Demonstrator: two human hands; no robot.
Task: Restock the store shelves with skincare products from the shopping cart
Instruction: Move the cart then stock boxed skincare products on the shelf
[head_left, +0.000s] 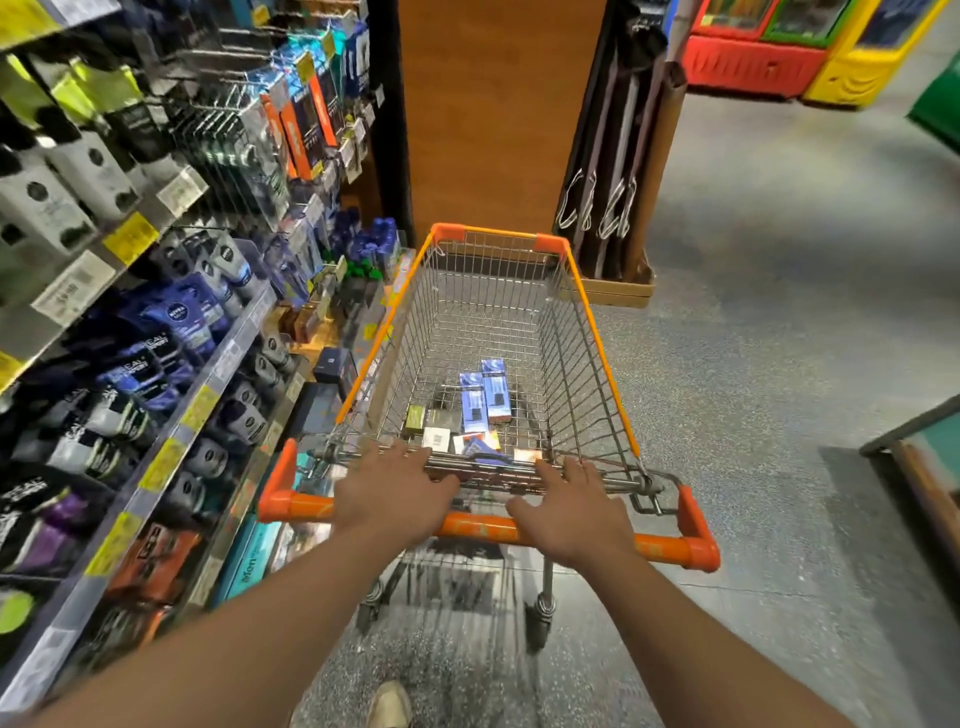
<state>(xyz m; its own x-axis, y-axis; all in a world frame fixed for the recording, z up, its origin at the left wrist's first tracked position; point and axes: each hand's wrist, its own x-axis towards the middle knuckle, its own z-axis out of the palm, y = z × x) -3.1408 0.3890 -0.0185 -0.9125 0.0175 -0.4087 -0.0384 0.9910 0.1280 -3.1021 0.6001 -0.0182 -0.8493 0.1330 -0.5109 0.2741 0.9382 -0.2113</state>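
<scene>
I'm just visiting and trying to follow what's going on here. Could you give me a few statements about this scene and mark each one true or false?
1. Both hands are over the cart's orange handle. True: the left hand and right hand lie across the orange handle with fingers fairly straight.
2. The shopping cart is full to the top. False: only a few small boxes lie on its bottom.
3. Two blue boxes lie side by side in the cart. True.
4. The stocked shelves are on the person's right. False: they are on the left; open floor is on the right.
5. One hand holds a product. False: neither hand holds one.
</scene>
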